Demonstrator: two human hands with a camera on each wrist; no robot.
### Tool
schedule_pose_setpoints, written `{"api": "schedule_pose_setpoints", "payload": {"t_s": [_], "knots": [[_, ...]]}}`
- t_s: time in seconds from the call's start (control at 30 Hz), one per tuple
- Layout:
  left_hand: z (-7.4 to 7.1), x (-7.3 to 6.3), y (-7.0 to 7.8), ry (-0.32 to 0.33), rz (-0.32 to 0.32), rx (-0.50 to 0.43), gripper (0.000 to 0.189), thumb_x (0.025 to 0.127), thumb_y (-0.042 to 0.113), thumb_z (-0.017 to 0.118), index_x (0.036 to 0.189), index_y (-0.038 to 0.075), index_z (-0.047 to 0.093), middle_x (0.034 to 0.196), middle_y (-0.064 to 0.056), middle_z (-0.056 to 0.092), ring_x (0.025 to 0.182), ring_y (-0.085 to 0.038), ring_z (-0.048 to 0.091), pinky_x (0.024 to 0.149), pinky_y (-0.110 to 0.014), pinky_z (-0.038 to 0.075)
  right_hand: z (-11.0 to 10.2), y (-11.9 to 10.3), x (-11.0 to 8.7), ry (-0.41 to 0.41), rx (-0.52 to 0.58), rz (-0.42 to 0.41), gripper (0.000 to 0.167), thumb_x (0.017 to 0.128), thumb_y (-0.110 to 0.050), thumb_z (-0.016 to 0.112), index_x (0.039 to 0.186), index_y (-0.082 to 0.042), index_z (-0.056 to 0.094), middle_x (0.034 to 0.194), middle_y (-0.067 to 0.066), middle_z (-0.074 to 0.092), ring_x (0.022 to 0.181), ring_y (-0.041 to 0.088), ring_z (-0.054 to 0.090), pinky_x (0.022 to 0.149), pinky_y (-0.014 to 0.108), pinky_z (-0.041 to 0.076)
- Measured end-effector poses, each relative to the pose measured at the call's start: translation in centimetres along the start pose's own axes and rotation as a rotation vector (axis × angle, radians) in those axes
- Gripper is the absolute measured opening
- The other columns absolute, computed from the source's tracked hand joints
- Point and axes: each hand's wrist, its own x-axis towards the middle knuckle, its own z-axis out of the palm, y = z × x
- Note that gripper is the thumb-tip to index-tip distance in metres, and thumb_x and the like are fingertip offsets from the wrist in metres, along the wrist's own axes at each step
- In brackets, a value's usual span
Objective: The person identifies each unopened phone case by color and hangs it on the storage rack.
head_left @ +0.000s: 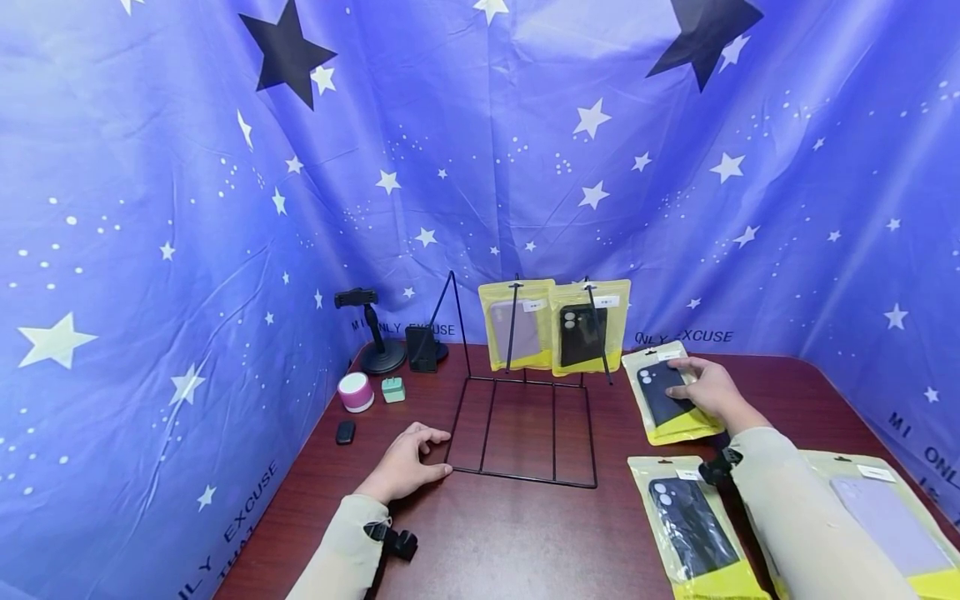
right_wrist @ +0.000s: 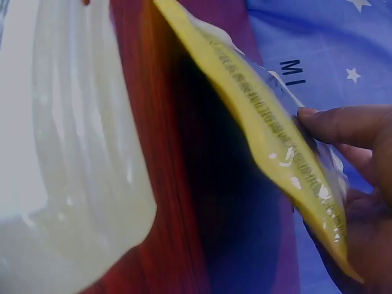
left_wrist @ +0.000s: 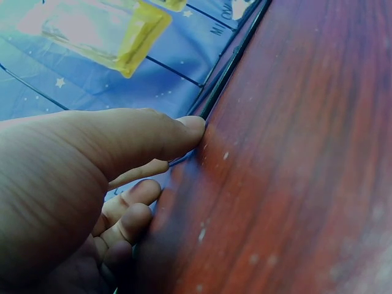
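Observation:
A black wire display rack (head_left: 483, 429) stands on the table, with a packaged lilac phone case (head_left: 517, 329) and a packaged black one (head_left: 583, 337) hanging from its hooks. My left hand (head_left: 411, 460) holds the rack's front left corner between thumb and fingers. In the left wrist view, the thumb (left_wrist: 177, 131) lies against the rod. On the right, my right hand (head_left: 708, 387) pinches a clear and yellow pouch with a dark phone case (head_left: 663, 396) inside. The right wrist view shows that pouch (right_wrist: 269, 141) tilted, its yellow bottom edge above the table.
Another packaged dark phone case (head_left: 690, 525) and a packaged lilac one (head_left: 888, 517) lie at the front right. To the left are a black phone stand (head_left: 382, 357), a small black stand (head_left: 422, 348), a pink-white round container (head_left: 356, 392), a green charger (head_left: 393, 389) and a small black object (head_left: 346, 432).

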Motion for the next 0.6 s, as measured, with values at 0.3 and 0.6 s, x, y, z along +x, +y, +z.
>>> {"api": "schedule_pose_setpoints", "payload": {"t_s": [0.3,0.6], "knots": [[0.0,0.1,0.0,0.007,0.003,-0.001,0.049,0.082,0.026,0.092,0.127,0.016,0.074,0.109,0.002,0.06,0.094,-0.015,0.054,0.084,-0.033,0.048,-0.3,-1.0,-0.6,0.178,0.058,-0.021,0.052,0.091,-0.006,0.078,0.14,0.001,0.063,0.146,0.03,0.054,0.119,0.038,0.055,0.08,0.031,0.05],[0.1,0.0,-0.2,0.0,0.0,0.006,0.049,0.083,0.027,0.091,0.127,0.017,0.074,0.109,0.003,0.06,0.095,-0.015,0.054,0.084,-0.033,0.048,-1.0,-2.5,-1.5,0.354,0.247,-0.017,0.049,0.093,-0.003,0.075,0.141,-0.002,0.063,0.142,0.023,0.058,0.088,-0.003,0.057,0.07,0.014,0.052]]}}
